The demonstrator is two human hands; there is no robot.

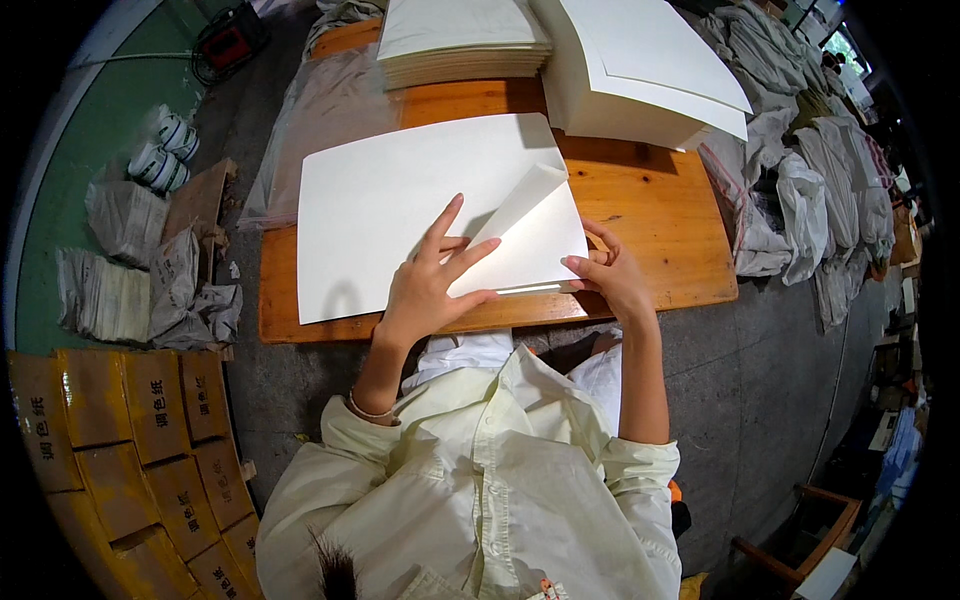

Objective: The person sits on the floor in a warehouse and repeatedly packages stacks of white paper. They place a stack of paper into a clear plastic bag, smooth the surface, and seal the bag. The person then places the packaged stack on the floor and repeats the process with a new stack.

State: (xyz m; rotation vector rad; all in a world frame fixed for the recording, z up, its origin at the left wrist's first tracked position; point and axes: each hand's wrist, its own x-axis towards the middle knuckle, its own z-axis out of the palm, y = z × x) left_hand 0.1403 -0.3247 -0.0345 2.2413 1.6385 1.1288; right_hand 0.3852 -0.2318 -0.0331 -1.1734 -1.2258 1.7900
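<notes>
A small stack of large white paper sheets (370,215) lies on the orange-brown wooden table (655,230). The top sheet's right part is lifted and curled back into a fold (525,200). My left hand (428,278) rests on the paper beside this curl, its fingers spread and the thumb near the front edge. At the sheets' front right corner, my right hand (612,272) pinches the paper edge between thumb and fingers. How many sheets it grips is hidden.
Behind the sheets stand a thick paper stack (460,65) and a taller white stack (630,110). Clear plastic film (330,120) covers the table's left side. Cardboard boxes (150,420) are piled at lower left; grey cloth bundles (800,200) lie at right.
</notes>
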